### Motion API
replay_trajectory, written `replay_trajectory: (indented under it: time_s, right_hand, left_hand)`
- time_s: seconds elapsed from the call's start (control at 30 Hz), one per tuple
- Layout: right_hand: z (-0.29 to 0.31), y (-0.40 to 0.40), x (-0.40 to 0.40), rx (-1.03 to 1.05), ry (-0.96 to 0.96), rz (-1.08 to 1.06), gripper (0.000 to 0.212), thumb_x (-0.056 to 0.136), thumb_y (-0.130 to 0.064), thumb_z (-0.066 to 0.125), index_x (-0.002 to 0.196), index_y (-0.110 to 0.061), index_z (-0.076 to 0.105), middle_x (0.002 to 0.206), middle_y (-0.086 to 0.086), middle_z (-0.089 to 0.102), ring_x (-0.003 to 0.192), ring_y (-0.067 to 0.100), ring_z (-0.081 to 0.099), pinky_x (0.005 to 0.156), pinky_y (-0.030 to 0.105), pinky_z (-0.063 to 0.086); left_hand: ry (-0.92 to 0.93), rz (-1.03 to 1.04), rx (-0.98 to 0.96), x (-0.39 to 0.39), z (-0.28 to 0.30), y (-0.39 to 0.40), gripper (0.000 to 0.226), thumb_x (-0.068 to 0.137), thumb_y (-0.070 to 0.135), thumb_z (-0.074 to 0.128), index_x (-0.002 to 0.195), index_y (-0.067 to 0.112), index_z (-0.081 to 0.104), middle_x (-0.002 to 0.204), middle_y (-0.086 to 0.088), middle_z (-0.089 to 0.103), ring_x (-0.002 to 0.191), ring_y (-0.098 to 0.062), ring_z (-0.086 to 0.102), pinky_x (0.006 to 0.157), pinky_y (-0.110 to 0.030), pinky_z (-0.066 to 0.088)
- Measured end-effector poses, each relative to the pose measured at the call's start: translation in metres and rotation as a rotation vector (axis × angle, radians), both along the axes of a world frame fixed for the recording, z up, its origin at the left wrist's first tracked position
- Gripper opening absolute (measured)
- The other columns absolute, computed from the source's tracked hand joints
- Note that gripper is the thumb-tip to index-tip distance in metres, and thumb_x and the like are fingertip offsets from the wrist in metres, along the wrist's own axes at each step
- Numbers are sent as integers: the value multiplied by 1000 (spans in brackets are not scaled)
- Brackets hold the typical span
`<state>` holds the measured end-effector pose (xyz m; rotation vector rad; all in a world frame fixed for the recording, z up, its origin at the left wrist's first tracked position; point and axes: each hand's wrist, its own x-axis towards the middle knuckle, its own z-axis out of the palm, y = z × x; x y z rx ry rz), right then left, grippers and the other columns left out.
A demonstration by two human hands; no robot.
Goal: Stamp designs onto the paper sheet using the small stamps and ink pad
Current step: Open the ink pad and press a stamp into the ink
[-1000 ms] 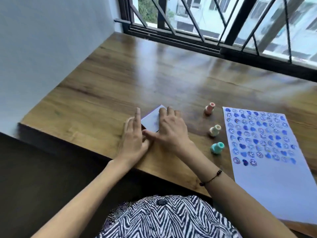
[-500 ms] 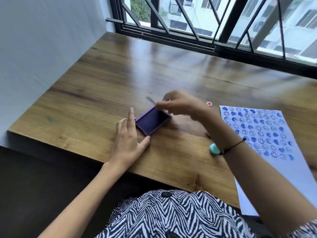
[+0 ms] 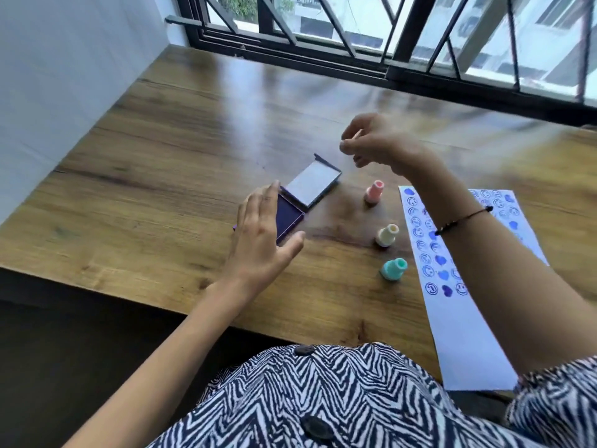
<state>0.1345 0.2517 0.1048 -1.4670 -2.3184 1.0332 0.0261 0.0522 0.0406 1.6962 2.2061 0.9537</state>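
The purple ink pad (image 3: 289,217) lies open on the wooden table (image 3: 161,189), its lid (image 3: 312,185) folded back flat beyond it. My left hand (image 3: 262,244) hovers over the pad's near left side, fingers spread, holding nothing. My right hand (image 3: 376,140) is raised above the table behind the stamps, blurred, fingers curled with nothing visible in them. Three small stamps stand in a line: pink (image 3: 373,191), cream (image 3: 386,235) and teal (image 3: 393,269). The white paper sheet (image 3: 465,331) with blue hearts and smiley prints lies to the right, partly under my right forearm.
A white wall runs along the table's left side. A black barred window frame (image 3: 387,67) borders the far edge. The table's near edge (image 3: 129,291) is just in front of my body.
The ink pad's lid has swung fully open and lies flat. My right hand let go of it and rose to the right. My left hand lifted off the table beside the pad.
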Motion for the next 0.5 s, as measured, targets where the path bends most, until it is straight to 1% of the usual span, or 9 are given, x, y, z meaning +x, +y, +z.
replay_trajectory:
  time_s: [0.07,0.13,0.2,0.23,0.3,0.37,0.4,0.47,0.5]
  right_hand:
    - [-4,1,12,184,-107,14,18,79,-9,61,95,1,63,92,21,65,75,31,60,78,46,55]
    - [-9,-4,26,294,-288,58,22,77,-17,66,94,-3,64,100,19,65,87,33,59,73,39,48]
    - [-17,-12,34,304,-503,147,28,74,-21,70,97,-6,63,102,17,65,90,30,55,68,30,39]
    - [-22,-15,36,295,-561,187,28,73,-19,70,97,-6,63,103,17,66,91,30,55,69,30,39]
    - [-27,-22,36,301,-557,180,20,72,-10,69,91,-6,65,103,19,67,95,32,58,73,31,45]
    - [-26,-28,33,295,-422,109,14,71,-3,68,84,-4,67,95,22,70,88,34,62,75,35,50]
    - [-24,-34,32,215,-277,93,12,70,-2,69,82,-2,67,89,23,71,77,33,64,72,38,52]
    - [-17,-56,24,-104,84,92,13,73,-1,71,84,4,65,76,23,70,56,23,61,61,37,55]
    - [-14,-69,20,-243,238,113,13,75,1,69,86,6,64,71,21,67,51,17,58,55,31,54]
  left_hand:
    - [2,-10,3,1,1,0,76,77,26,64,139,5,24,142,-17,36,132,-30,29,109,-27,14]
    - [-11,-14,13,1,0,-2,73,78,24,64,137,4,27,142,-17,37,132,-29,30,109,-28,16]
    - [-51,-5,20,2,-1,-3,67,79,22,63,136,5,31,141,-16,38,132,-27,30,110,-27,17]
    - [-70,1,28,2,-2,-4,64,79,20,63,134,5,34,140,-16,39,132,-27,31,109,-26,17]
    - [-96,10,67,3,-3,-5,55,80,17,62,129,5,42,136,-15,44,128,-26,37,106,-24,21]
    - [-121,29,116,2,-2,-7,46,80,14,62,123,7,49,129,-13,52,120,-26,45,100,-21,26]
    - [-146,44,137,2,0,-7,42,80,13,62,121,8,52,124,-13,56,115,-26,50,96,-20,29]
    - [-269,77,159,1,3,-7,38,79,14,64,116,11,57,112,-11,63,102,-22,58,92,-24,40]
    - [-368,85,161,2,5,-7,35,79,15,65,113,14,59,107,-9,66,96,-20,62,90,-26,46]
